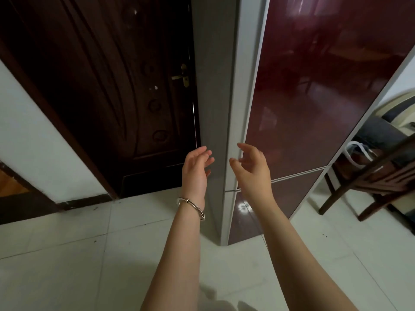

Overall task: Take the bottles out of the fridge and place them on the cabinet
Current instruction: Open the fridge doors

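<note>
Head: left hand [195, 169], right hand [253, 168] relaxed

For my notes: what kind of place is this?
Probably a home: a red fridge, a dark door beside it, a wooden chair, and a white tiled floor.

Fridge [303, 97] centre-right; door [101, 86] to its left, chair [370, 176] to its right.

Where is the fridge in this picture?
In the head view, the dark red fridge stands centre-right, doors shut, just beyond the open left hand and right hand. A dark wooden door is on its left, a wooden chair on its right.
</note>
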Tool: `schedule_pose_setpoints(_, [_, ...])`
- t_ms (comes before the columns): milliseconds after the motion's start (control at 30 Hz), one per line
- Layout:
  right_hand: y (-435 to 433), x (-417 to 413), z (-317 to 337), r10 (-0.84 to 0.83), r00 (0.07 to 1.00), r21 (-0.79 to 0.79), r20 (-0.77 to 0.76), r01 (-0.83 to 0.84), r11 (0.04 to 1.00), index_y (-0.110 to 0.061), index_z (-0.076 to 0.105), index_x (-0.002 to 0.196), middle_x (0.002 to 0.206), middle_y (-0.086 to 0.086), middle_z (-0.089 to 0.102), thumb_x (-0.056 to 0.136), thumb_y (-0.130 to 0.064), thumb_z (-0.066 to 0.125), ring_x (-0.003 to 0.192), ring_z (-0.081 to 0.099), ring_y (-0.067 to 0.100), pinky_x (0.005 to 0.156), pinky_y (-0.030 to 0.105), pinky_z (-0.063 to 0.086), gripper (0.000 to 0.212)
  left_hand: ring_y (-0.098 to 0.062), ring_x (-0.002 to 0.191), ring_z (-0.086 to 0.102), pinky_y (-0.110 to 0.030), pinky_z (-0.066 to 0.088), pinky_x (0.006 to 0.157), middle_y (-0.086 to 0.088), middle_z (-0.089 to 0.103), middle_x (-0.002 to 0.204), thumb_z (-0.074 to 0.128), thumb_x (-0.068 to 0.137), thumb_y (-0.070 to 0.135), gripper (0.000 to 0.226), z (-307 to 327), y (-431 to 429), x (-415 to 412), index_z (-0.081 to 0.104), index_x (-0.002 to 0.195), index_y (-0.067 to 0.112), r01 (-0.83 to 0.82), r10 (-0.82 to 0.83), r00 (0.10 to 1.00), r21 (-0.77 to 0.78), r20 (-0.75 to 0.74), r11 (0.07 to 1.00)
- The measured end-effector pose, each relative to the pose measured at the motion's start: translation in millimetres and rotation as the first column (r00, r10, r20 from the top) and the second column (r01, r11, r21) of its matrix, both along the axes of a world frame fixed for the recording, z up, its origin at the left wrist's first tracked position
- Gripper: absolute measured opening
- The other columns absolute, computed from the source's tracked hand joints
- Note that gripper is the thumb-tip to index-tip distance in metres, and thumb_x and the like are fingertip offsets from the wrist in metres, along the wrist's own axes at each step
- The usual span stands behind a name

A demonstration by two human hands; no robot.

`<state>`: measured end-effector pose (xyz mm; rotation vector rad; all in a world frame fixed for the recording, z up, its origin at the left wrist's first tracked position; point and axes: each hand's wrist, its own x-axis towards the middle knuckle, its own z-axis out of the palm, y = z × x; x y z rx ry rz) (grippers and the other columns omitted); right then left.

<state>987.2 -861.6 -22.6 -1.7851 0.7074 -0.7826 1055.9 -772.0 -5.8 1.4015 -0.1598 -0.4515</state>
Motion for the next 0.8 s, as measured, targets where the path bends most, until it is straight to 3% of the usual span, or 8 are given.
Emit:
schedule_pose_setpoints(100, [-4,18,-3,-0.074,0.996,-0.096,-0.056,0.068,0.993,-0.025,0.052,0.127,0.127,-0.005,0.045,0.089,-0.019,0.059,0.107,0.052,0.007,0.079,0.017,0.04,0.039,-0.01,0.104,0.06,-0.03,0.045,0.091,0.011,0.063,0.105,0.045,0.092,0.021,0.019,-1,-5,16,0.057,0.107,0.025,0.043,-0.044,0.999,0.007,0.001,0.999])
schedule_pose_setpoints(200, [-7,40,-9,-0.144,0.976,-0.223,-0.164,0.105,0.969,-0.018,0.049,0.132,0.133,0.005,0.043,0.087,-0.017,0.06,0.115,0.051,0.02,0.089,0.032,0.045,0.046,-0.01,0.103,0.061,-0.028,0.045,0.089,0.011,0.063,0.104,0.046,0.092,0.021,0.017,-1,-8,35,0.057,0.102,0.028,0.088,-0.088,0.996,0.005,-0.004,0.996])
schedule_pose_setpoints(267, [-7,56,-12,-0.243,0.927,-0.428,-0.286,0.103,0.898,-0.016,0.048,0.133,0.132,0.011,0.044,0.086,-0.018,0.059,0.117,0.048,0.03,0.09,0.044,0.045,0.049,-0.01,0.103,0.061,-0.027,0.045,0.089,0.011,0.063,0.104,0.045,0.092,0.021,0.017,0,-10,49,0.057,0.099,0.03,0.106,-0.106,0.994,-0.003,-0.008,0.994])
schedule_pose_setpoints(333, [-8,70,-10,-0.363,0.848,-0.599,-0.386,0.069,0.798,-0.018,0.047,0.133,0.133,0.012,0.043,0.084,-0.019,0.057,0.118,0.043,0.032,0.09,0.046,0.039,0.05,-0.01,0.102,0.061,-0.026,0.045,0.087,0.011,0.063,0.103,0.044,0.092,0.02,0.017,1,-11,61,0.057,0.096,0.031,0.118,-0.119,0.993,-0.013,-0.012,0.993])
schedule_pose_setpoints(467, [-13,91,-6,-0.508,0.739,-0.764,-0.443,-0.015,0.645,-0.014,0.057,0.121,0.136,0.015,0.045,0.075,-0.017,0.063,0.12,0.044,0.034,0.093,0.051,0.034,0.047,-0.011,0.1,0.062,-0.026,0.044,0.084,0.008,0.064,0.104,0.044,0.092,0.019,0.017,-1,-15,80,0.057,0.094,0.031,0.146,-0.147,0.989,-0.016,-0.032,0.989])
schedule_pose_setpoints(533, [-15,98,-8,-0.571,0.712,-0.824,-0.408,-0.018,0.566,-0.015,0.062,0.114,0.134,0.015,0.047,0.069,-0.018,0.069,0.118,0.044,0.034,0.092,0.054,0.034,0.046,-0.011,0.1,0.062,-0.027,0.045,0.086,0.007,0.064,0.105,0.045,0.092,0.019,0.017,-3,-16,87,0.058,0.095,0.03,0.164,-0.164,0.986,-0.016,-0.041,0.986])
schedule_pose_setpoints(667, [-20,105,-12,-0.574,0.656,-0.809,-0.49,-0.096,0.58,-0.024,0.049,0.129,0.146,0.008,0.019,0.08,-0.025,0.061,0.127,0.009,0.026,0.097,0.051,0.007,0.051,-0.011,0.102,0.062,-0.027,0.045,0.088,0.007,0.064,0.106,0.047,0.091,0.021,0.016,-4,-18,97,0.058,0.096,0.031,0.198,-0.199,0.979,-0.025,-0.042,0.98])
schedule_pose_setpoints(800, [-26,111,-17,-0.687,0.582,-0.873,-0.435,-0.087,0.479,-0.025,0.06,0.118,0.135,0.008,0.032,0.07,-0.029,0.07,0.117,0.023,0.026,0.092,0.049,0.014,0.049,-0.011,0.1,0.062,-0.027,0.045,0.087,0.009,0.063,0.103,0.046,0.092,0.019,0.016,-5,-21,102,0.058,0.095,0.03,0.213,-0.213,0.976,-0.025,-0.037,0.977])
